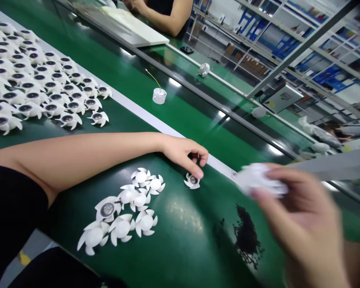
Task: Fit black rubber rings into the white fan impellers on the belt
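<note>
My left hand (186, 154) reaches across the green surface with curled fingers. Its thumb and fingertips are closed at the edge of a small white fan impeller (193, 182), which lies with its dark ring hub facing up. At the right, my right hand (306, 216) pinches a white bladed piece (261, 180), apparently another fan impeller; motion blurs it, and I cannot tell whether it is one or a stack. Between my left forearm and the near edge lies a loose group of white impellers (120, 228), most hub-down, with one (107, 209) showing its metal-ringed hub.
Many impellers (27, 84) stand in rows at the far left. A pile of small black parts (247, 236) lies near my right hand. Beyond a pale rail (144, 116), a white motor housing with a yellow wire (159, 96) sits on the green belt. Opposite, a person's arm (165, 20) shows.
</note>
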The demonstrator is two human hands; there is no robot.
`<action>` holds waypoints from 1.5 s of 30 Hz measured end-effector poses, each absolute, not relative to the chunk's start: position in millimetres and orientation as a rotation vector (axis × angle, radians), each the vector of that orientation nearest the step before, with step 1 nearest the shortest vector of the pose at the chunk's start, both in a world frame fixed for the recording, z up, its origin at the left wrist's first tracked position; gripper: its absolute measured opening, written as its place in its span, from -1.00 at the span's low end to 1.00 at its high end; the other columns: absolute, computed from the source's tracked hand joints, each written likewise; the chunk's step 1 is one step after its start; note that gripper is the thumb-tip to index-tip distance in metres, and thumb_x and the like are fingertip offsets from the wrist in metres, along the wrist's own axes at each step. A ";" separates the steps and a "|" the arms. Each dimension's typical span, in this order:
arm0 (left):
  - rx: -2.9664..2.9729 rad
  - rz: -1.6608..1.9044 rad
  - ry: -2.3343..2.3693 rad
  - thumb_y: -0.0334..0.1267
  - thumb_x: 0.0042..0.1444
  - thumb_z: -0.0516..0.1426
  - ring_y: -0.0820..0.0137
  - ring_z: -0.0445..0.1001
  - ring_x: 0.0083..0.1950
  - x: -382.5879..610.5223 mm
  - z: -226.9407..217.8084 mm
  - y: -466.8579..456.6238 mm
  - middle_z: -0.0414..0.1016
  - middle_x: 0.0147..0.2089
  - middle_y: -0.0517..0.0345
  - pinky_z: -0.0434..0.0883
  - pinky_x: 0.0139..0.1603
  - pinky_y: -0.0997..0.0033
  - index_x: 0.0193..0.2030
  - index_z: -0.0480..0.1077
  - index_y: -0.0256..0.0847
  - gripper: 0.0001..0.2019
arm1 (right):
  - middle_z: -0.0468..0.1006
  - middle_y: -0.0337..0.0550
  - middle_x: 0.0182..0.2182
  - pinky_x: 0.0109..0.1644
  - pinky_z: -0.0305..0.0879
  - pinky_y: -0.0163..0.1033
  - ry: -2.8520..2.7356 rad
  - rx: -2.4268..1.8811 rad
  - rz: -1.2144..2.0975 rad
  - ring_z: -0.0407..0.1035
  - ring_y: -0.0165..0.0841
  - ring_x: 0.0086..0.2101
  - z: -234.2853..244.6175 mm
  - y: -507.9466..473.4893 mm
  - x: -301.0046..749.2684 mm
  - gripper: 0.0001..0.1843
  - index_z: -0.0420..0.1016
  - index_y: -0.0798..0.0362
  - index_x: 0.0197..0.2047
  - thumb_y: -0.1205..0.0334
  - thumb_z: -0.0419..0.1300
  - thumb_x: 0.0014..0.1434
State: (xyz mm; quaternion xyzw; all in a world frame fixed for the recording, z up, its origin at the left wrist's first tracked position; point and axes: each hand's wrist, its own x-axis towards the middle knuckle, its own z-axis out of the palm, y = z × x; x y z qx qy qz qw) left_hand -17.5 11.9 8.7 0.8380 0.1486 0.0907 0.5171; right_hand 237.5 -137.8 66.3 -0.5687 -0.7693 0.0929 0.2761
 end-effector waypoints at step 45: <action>2.270 -0.579 0.717 -0.11 -0.43 0.46 0.33 0.40 -0.30 -40.0 73.7 -19.9 0.52 -0.22 0.22 0.21 -0.34 0.40 -0.18 0.45 -0.07 -0.43 | 0.38 0.33 0.16 0.02 0.40 0.07 -2.071 -1.569 -0.061 0.45 -0.08 -0.03 20.2 -106.0 226.3 -0.47 0.30 0.21 0.19 0.14 0.16 0.20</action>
